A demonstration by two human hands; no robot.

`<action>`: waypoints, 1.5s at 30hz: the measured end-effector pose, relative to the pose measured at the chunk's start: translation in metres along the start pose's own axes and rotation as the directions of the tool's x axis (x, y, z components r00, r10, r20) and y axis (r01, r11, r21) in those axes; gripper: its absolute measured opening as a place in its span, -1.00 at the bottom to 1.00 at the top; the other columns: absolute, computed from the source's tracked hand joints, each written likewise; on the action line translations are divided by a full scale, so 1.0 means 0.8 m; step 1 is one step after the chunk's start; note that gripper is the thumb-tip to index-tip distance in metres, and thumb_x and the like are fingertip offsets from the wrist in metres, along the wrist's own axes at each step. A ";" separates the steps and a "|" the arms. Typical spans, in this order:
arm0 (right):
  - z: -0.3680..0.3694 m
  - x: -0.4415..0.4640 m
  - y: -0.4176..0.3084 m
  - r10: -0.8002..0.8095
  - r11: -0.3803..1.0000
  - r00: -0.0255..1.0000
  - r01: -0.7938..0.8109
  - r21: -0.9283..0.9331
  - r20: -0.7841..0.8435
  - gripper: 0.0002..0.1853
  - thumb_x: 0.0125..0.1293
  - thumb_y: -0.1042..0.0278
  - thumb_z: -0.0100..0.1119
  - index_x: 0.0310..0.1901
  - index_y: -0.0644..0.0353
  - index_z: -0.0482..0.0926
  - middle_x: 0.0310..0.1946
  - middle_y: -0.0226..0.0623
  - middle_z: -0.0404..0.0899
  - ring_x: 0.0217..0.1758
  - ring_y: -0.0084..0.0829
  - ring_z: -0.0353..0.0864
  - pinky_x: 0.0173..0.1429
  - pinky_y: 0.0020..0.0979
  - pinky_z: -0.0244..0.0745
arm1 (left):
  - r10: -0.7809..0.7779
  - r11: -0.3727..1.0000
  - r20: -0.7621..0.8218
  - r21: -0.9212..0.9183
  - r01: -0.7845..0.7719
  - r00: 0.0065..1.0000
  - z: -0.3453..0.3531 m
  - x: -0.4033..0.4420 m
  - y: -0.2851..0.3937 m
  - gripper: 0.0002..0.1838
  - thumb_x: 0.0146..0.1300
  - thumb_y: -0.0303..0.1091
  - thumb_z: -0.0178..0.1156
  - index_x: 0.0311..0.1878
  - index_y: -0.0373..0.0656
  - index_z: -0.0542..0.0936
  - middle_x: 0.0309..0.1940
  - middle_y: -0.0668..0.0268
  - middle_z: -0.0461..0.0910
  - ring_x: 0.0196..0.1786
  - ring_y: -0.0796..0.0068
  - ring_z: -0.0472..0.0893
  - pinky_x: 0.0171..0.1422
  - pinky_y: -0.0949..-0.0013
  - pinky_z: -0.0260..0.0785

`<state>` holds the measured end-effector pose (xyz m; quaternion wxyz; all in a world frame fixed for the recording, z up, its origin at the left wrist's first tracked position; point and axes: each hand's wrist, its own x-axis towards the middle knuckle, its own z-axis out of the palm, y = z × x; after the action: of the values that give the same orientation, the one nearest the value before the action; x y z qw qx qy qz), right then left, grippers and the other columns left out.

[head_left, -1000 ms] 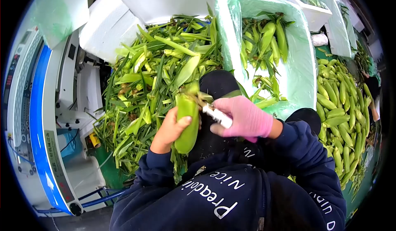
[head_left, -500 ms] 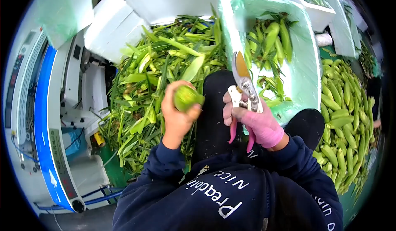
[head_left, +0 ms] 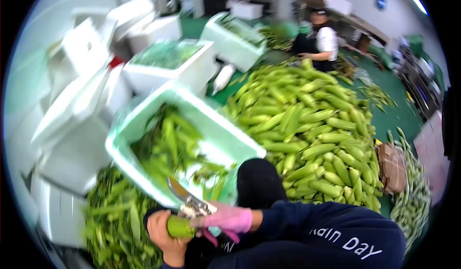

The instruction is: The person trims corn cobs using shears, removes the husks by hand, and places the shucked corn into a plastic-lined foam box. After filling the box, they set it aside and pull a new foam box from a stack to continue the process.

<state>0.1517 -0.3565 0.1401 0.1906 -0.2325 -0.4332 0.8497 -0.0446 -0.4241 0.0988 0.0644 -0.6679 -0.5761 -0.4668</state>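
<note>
My bare left hand point(head_left: 163, 235) is closed around a green ear of corn point(head_left: 180, 227), its cut end turned to the right. In a pink glove, my right hand point(head_left: 231, 218) grips pruning shears point(head_left: 191, 202) with pink handles, the blade pointing up and left just above the corn. Both hands are low in the view, close together over my lap. Right in front of them stands a plastic-lined foam box point(head_left: 230, 137) with several ears of corn point(head_left: 170, 134) and loose leaves in it.
A big heap of unpeeled corn point(head_left: 312, 134) lies to the right, with cut husks point(head_left: 117, 216) heaped at lower left. White foam boxes point(head_left: 72, 139) crowd the left. Another person point(head_left: 322, 43) sits behind the heap. A brown bundle point(head_left: 392, 167) lies at the right.
My view has swung to the right, bringing the corn heap and the other person into sight. My hands have come together, with the shears now close to the corn.
</note>
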 end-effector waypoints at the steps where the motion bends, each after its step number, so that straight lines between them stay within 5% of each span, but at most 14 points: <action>1: -0.014 0.002 0.024 -0.077 0.993 0.997 0.079 0.086 -0.031 -0.51 0.42 0.19 0.23 0.24 0.30 0.41 -0.37 -0.25 0.58 -0.61 -0.51 0.56 -0.60 -0.48 0.41 | 0.008 1.000 0.016 0.010 -0.008 1.000 0.013 0.002 0.001 -0.09 0.12 0.57 0.09 -0.01 -0.25 0.58 -0.21 0.03 0.56 -0.18 -0.07 0.56 -0.04 0.01 0.39; 3: -0.031 -0.013 0.021 -0.185 0.980 0.980 0.189 0.061 -0.067 -0.39 0.45 0.26 0.14 0.41 0.34 0.23 -0.41 -0.23 0.54 -0.65 -0.41 0.58 -0.66 -0.46 0.45 | 0.118 0.993 0.047 -0.001 -0.118 0.992 0.036 0.011 0.012 -0.32 0.18 0.24 0.31 -0.02 -0.29 0.54 -0.19 0.00 0.55 -0.15 -0.06 0.56 -0.03 0.07 0.42; 8: -0.063 -0.036 0.009 -0.182 0.966 0.964 0.212 0.150 -0.192 -0.65 0.43 0.33 0.09 0.14 0.33 0.35 -0.41 -0.21 0.51 -0.70 -0.36 0.56 -0.74 -0.43 0.43 | 0.070 0.987 0.146 -0.154 -0.047 0.987 0.086 0.026 0.035 -0.08 0.28 0.53 -0.07 0.03 -0.35 0.53 -0.17 -0.02 0.54 -0.12 -0.07 0.54 0.02 0.04 0.38; 15: -0.091 -0.054 0.011 -0.100 0.972 0.981 0.132 0.195 -0.165 -0.68 0.48 0.14 0.09 -0.05 0.25 0.35 -0.45 -0.22 0.51 -0.73 -0.33 0.55 -0.76 -0.39 0.42 | 0.150 0.988 0.181 -0.051 -0.143 0.972 0.112 0.025 0.035 -0.10 0.27 0.52 -0.05 0.11 -0.27 0.54 -0.11 0.01 0.54 -0.07 -0.06 0.52 0.04 0.02 0.35; 20: -0.085 -0.039 0.027 -0.171 0.892 0.964 0.240 0.383 -0.206 -0.44 0.47 0.28 0.16 0.41 0.21 0.25 -0.46 -0.31 0.50 -0.59 -0.43 0.54 -0.68 -0.38 0.49 | 0.034 0.982 0.186 -0.189 0.001 0.982 0.116 0.018 0.042 -0.11 0.31 0.50 -0.08 0.13 -0.29 0.52 -0.08 -0.03 0.52 -0.04 -0.08 0.51 0.10 -0.01 0.33; 27: -0.090 -0.017 0.051 -0.156 0.959 0.930 0.223 0.173 -0.333 -0.44 0.44 0.33 0.11 0.43 0.15 0.26 -0.42 -0.35 0.49 -0.63 -0.48 0.48 -0.64 -0.48 0.45 | -0.143 0.989 0.250 0.000 0.148 0.958 0.111 0.017 0.059 -0.10 0.39 0.44 -0.22 0.20 -0.35 0.50 0.06 -0.09 0.42 0.11 -0.13 0.41 0.23 -0.01 0.24; 28: -0.083 -0.018 0.046 -0.222 0.958 0.908 0.271 0.092 -0.356 -0.43 0.43 0.34 0.11 0.44 0.13 0.26 -0.42 -0.36 0.49 -0.63 -0.50 0.49 -0.63 -0.50 0.44 | -0.064 0.990 0.161 0.137 0.042 0.985 0.103 0.023 0.071 -0.42 0.33 -0.02 0.08 0.22 -0.32 0.49 -0.12 -0.03 0.50 -0.04 -0.01 0.52 0.16 0.05 0.34; 31: -0.071 -0.028 0.033 -0.267 0.964 0.895 0.246 -0.106 -0.358 -0.41 0.41 0.37 0.12 0.45 0.07 0.27 -0.23 -0.40 0.51 -0.30 -0.60 0.52 -0.27 -0.57 0.48 | -0.422 0.901 0.338 0.050 0.431 0.841 0.084 0.020 0.097 -0.48 0.29 -0.18 0.21 0.22 -0.32 0.49 -0.39 0.12 0.53 -0.32 0.26 0.56 -0.12 0.22 0.42; 34: -0.074 -0.006 0.064 -0.428 0.901 0.829 0.363 -0.237 -0.360 -0.39 0.39 0.42 0.14 0.46 0.11 0.27 -0.03 -0.43 0.51 -0.02 -0.64 0.47 0.11 -0.57 0.43 | -0.441 0.832 0.328 -0.199 0.517 0.836 0.096 0.012 0.084 -0.56 0.34 -0.43 0.15 0.28 -0.29 0.45 -0.52 0.20 0.51 -0.47 0.49 0.51 -0.32 0.39 0.37; 39: -0.076 -0.019 0.043 -0.288 0.902 0.840 0.077 -0.424 -0.459 -0.38 0.30 0.41 0.20 0.40 0.16 0.31 -0.15 -0.42 0.51 -0.15 -0.63 0.45 -0.06 -0.51 0.46 | -0.355 0.860 0.458 -0.182 0.477 0.815 0.091 0.017 0.082 -0.56 0.43 -0.29 0.09 0.32 -0.22 0.42 -0.20 -0.07 0.64 -0.22 -0.06 0.66 -0.15 0.09 0.46; 40: -0.092 -0.014 0.055 -0.480 0.784 0.767 0.159 -0.600 -0.425 -0.38 0.28 0.42 0.19 0.40 0.15 0.32 -0.18 -0.42 0.52 -0.18 -0.63 0.46 -0.08 -0.51 0.46 | -0.213 0.932 0.420 -0.184 0.312 0.882 0.096 0.020 0.072 -0.48 0.33 -0.59 0.06 0.37 -0.18 0.36 -0.30 -0.06 0.68 -0.39 -0.05 0.68 -0.33 0.12 0.45; 42: -0.097 -0.006 0.059 -0.730 0.570 0.633 0.356 -0.741 -0.257 -0.37 0.26 0.43 0.19 0.39 0.13 0.33 -0.27 -0.43 0.53 -0.31 -0.63 0.49 -0.23 -0.51 0.48 | -0.230 0.771 0.514 -0.422 0.477 0.826 0.094 0.029 0.064 -0.49 0.42 -0.56 0.02 0.42 -0.18 0.26 -0.16 0.05 0.72 -0.18 0.26 0.73 -0.07 0.31 0.51; 43: -0.099 -0.020 0.046 -0.565 0.754 0.758 0.312 -0.578 -0.327 -0.38 0.28 0.39 0.18 0.39 0.12 0.32 -0.33 -0.41 0.53 -0.46 -0.59 0.47 -0.42 -0.51 0.42 | -0.273 0.579 0.608 -0.515 0.632 0.745 0.089 0.037 0.067 -0.49 0.45 -0.55 0.01 0.43 -0.19 0.23 -0.05 0.13 0.71 -0.05 0.40 0.70 0.04 0.37 0.49; 45: -0.075 -0.054 -0.027 -0.150 0.980 0.896 0.080 -0.182 -0.418 -0.39 0.31 0.30 0.16 0.40 0.09 0.30 -0.47 -0.37 0.52 -0.77 -0.53 0.44 -0.81 -0.50 0.30 | -0.299 0.412 0.709 -0.508 0.756 0.639 0.078 0.052 0.068 -0.47 0.45 -0.57 0.02 0.45 -0.12 0.22 -0.22 0.30 0.62 -0.42 0.70 0.46 -0.34 0.58 0.30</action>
<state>0.2237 -0.3285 0.1368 0.3120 -0.4023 -0.4605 0.7271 0.0306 -0.3735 0.1177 -0.5433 -0.4934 -0.4972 -0.4628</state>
